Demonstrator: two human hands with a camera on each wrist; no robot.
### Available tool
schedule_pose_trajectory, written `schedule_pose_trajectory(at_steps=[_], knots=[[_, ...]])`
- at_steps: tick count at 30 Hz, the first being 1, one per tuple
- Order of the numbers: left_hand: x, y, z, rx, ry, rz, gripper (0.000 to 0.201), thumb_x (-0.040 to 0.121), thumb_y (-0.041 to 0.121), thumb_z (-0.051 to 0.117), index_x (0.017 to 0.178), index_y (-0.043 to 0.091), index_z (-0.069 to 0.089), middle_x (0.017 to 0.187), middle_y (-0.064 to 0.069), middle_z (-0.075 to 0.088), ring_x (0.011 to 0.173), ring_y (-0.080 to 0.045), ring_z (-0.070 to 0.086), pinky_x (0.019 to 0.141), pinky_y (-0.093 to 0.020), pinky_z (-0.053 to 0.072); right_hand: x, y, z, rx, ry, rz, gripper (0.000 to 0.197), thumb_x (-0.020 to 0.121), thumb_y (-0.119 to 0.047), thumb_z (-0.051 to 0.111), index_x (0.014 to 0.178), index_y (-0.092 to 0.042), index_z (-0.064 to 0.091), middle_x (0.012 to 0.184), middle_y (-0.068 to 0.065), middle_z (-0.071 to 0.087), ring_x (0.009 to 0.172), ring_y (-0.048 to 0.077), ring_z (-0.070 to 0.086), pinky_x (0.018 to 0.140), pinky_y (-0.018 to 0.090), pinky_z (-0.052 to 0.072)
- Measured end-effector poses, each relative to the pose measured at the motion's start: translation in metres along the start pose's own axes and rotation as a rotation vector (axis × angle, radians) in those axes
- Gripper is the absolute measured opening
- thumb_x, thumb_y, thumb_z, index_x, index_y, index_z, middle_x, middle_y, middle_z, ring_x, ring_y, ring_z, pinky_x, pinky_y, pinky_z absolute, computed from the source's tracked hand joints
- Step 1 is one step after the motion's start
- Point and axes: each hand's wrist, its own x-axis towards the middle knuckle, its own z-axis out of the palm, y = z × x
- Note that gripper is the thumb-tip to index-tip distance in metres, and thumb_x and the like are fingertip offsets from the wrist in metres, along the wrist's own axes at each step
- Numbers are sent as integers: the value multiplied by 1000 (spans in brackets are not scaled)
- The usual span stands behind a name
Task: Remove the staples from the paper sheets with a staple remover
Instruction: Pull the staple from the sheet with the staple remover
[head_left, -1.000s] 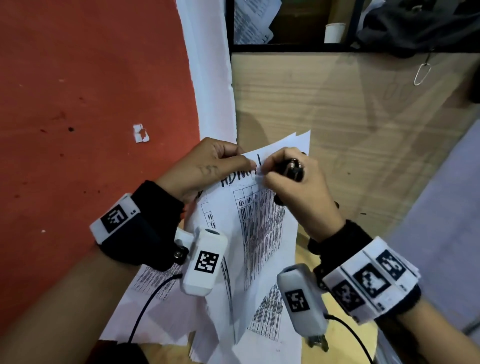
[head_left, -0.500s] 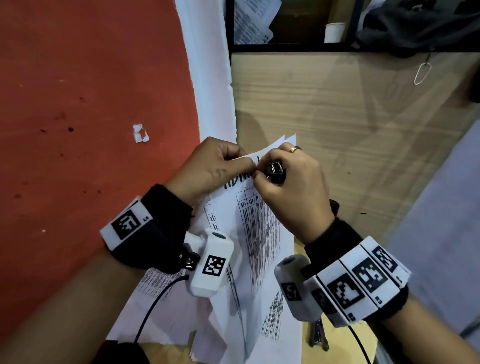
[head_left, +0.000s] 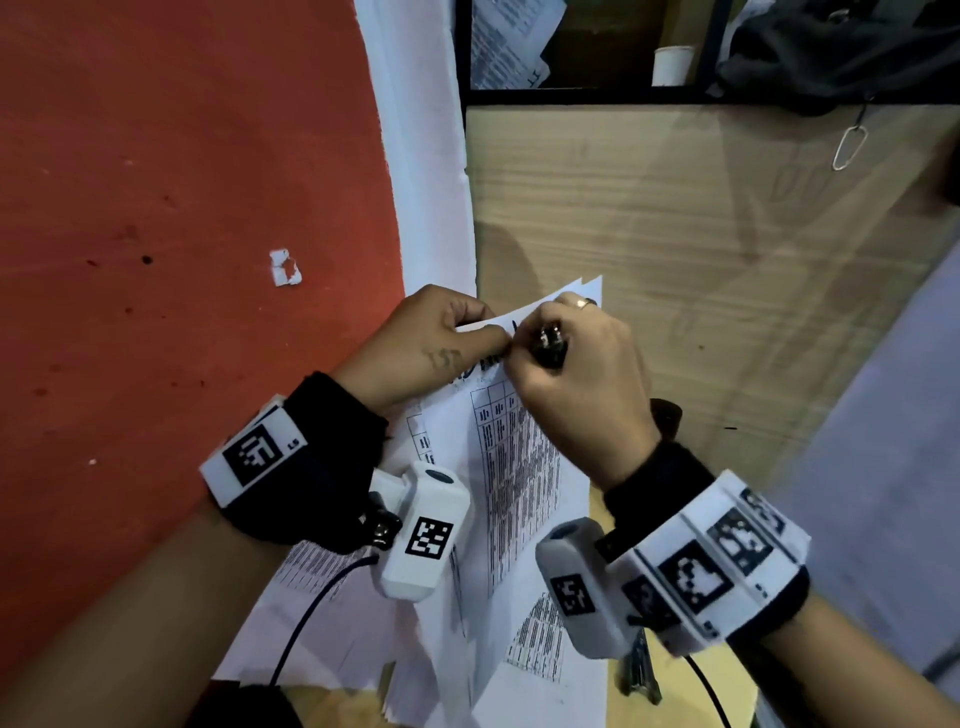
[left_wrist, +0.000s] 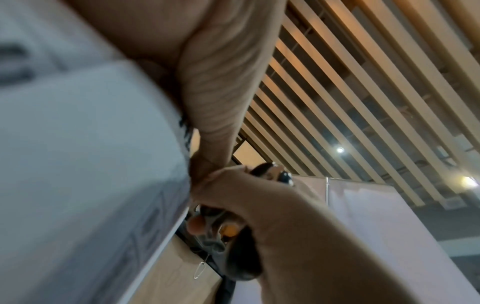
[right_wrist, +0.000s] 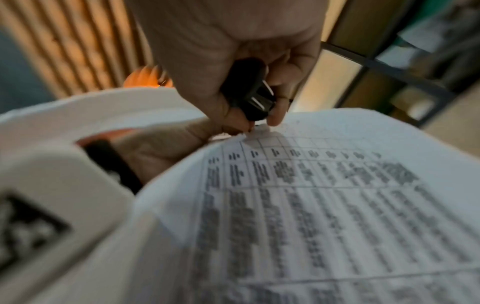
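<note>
White paper sheets (head_left: 519, 467) printed with tables are lifted off the wooden desk, their top corner raised. My left hand (head_left: 441, 345) pinches that corner between thumb and curled fingers. My right hand (head_left: 576, 374) grips a black staple remover (head_left: 550, 345) and holds its tip against the same corner, right beside the left thumb. In the right wrist view the staple remover (right_wrist: 249, 96) points down at the paper sheets (right_wrist: 311, 195), its jaws pressed together at the edge. In the left wrist view the remover (left_wrist: 233, 236) shows below the left thumb (left_wrist: 221, 102). No staple can be made out.
A red mat (head_left: 182, 234) covers the left, with a torn paper scrap (head_left: 285, 267) on it. The wooden desk (head_left: 701, 260) spreads to the right, a metal clip (head_left: 849, 145) hanging at its back. More sheets (head_left: 322, 613) lie underneath. A dark metal object (head_left: 641, 670) lies near my right wrist.
My right hand has rolled over the corner, bringing the remover's tip leftward to the left thumb. The sheets' corner has bent slightly under it. The left hand keeps its pinch.
</note>
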Motion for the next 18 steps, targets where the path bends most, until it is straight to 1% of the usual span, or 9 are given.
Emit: schedule_pose_trajectory(at_steps=[2, 4, 7, 9, 11, 12, 14, 16, 18], knots=[[0, -2, 3, -53, 7, -38, 25, 65, 36, 60, 55, 12, 60, 61, -4, 48, 59, -12, 40, 56, -27, 30, -6, -3, 1, -171, 100, -158, 16, 68, -26, 48, 70, -15, 59, 79, 1, 61, 71, 25, 57, 50, 26, 35], [-1, -4, 4, -116, -5, -76, 20, 64, 34, 60, 55, 16, 64, 64, -6, 50, 61, -14, 42, 57, -28, 30, -10, -1, 3, -310, 138, -285, 18, 68, -25, 44, 68, -13, 57, 78, 2, 61, 70, 18, 48, 48, 21, 20], [-2, -8, 6, -189, -29, -107, 25, 66, 32, 63, 66, 7, 67, 72, -11, 55, 69, -19, 47, 65, -31, 34, -13, 5, 6, -374, 133, -353, 17, 69, -26, 45, 68, -14, 57, 78, 1, 62, 71, 18, 49, 48, 21, 20], [-3, -7, 5, -212, -23, -88, 13, 77, 19, 66, 69, 9, 67, 71, -8, 61, 68, -16, 53, 63, -25, 38, -13, 6, 6, -205, 94, -253, 17, 70, -28, 47, 69, -16, 59, 77, -1, 60, 69, 22, 57, 47, 24, 33], [-3, -9, 2, -194, -36, -54, 11, 85, 11, 64, 76, 11, 70, 75, -8, 69, 68, -14, 58, 64, -24, 44, -7, 8, 5, 77, 11, -61, 13, 68, -30, 51, 66, -22, 61, 74, -3, 60, 70, 24, 59, 57, 37, 47], [-2, -11, -1, -171, -46, -39, 9, 85, 15, 65, 82, 8, 71, 82, -15, 71, 72, -17, 59, 68, -28, 45, -4, 11, 4, 206, -37, 42, 11, 66, -30, 53, 63, -23, 61, 70, -4, 59, 70, 25, 59, 62, 43, 50], [-1, -16, -10, -80, -37, -2, 33, 76, 34, 67, 89, 3, 69, 92, -26, 69, 74, -19, 57, 71, -35, 45, 0, 25, 1, 325, -116, 216, 11, 61, -33, 56, 63, -23, 61, 61, -5, 58, 67, 25, 59, 63, 49, 53], [1, -23, -19, 94, -19, 63, 48, 69, 50, 60, 87, 6, 69, 88, -24, 69, 70, -20, 59, 71, -40, 49, -1, 48, -3, 235, -190, 300, 16, 57, -37, 54, 65, -25, 63, 55, 1, 57, 66, 30, 60, 63, 50, 53], [2, -25, -27, 221, -29, 123, 48, 71, 54, 54, 85, 11, 69, 83, -16, 71, 72, -28, 64, 75, -44, 51, -7, 71, -4, 85, -300, 361, 30, 54, -41, 49, 66, -17, 62, 57, 11, 58, 68, 37, 60, 63, 50, 54]])
